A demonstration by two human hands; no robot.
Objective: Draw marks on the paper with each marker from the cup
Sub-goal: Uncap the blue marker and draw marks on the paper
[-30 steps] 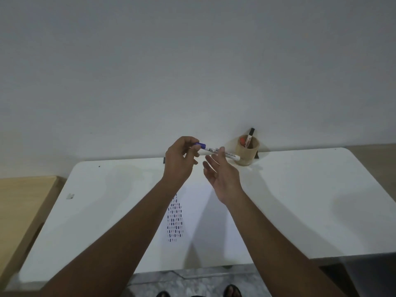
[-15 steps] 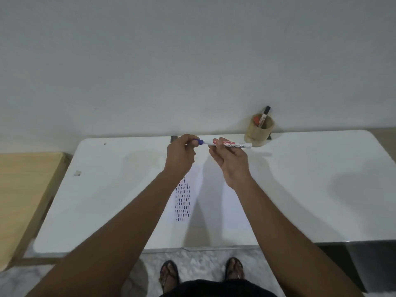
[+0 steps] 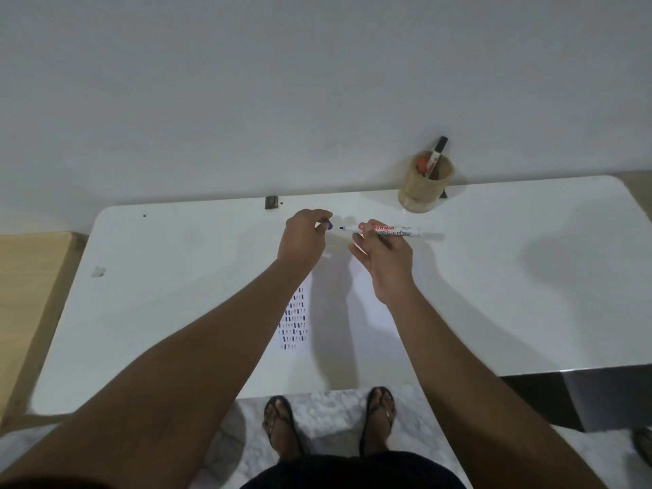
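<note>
Both hands are up over the far middle of the white table [image 3: 169, 312]. I see the right hand [image 3: 386, 262] pinching a whiteboard marker [image 3: 390, 230] between thumb and fingertips, its other fingers spread loosely; the marker lies nearly level, its bare blue tip pointing left toward the other hand, white barrel running out to the right. I see the left hand [image 3: 303, 238] curled closed around the blue cap [image 3: 329, 225], which peeks out just past the knuckles, near the marker tip but not touching it. Below the hands, flat on the table, lies the paper [image 3: 367, 333], white on white so its edges are hard for me to trace; a block of short dark, blue and reddish marks [image 3: 293, 321] sits on its left part, beside the left forearm. At the back right, against the grey wall [image 3: 317, 82], stands the tan cup [image 3: 425, 183] holding a black-capped marker [image 3: 437, 153] that leans out to the right and an orange-red marker [image 3: 421, 163] lower inside. A small dark object [image 3: 271, 202] rests at the table's rear edge; I cannot tell what it is. A wooden surface [image 3: 24, 294] adjoins on the left. Sandalled feet [image 3: 282, 428] stand on a mottled floor below.
</note>
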